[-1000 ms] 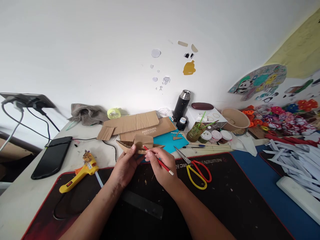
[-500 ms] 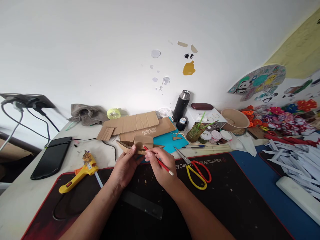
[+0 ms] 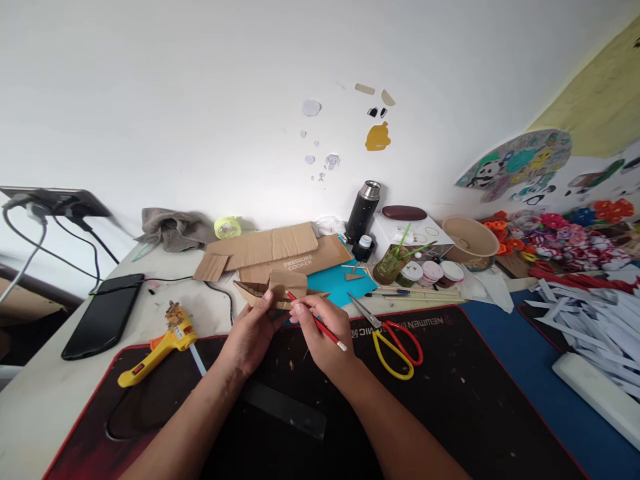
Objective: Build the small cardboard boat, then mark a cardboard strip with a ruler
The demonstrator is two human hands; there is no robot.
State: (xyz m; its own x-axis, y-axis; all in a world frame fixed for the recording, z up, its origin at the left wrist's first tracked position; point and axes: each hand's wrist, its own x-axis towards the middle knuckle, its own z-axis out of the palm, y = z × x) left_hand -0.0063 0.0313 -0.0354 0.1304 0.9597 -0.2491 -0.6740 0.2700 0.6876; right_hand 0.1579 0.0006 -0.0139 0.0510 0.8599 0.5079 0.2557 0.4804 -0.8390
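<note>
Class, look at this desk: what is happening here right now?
A person is working at a cluttered craft desk. The left hand holds a small cardboard boat-like piece above a black desk mat. The right hand grips a red pencil with its tip against the cardboard. A yellow glue gun lies to the left, and scissors with red and yellow handles lie to the right. Flat cardboard sheets lie further back, near a black flask.
</note>
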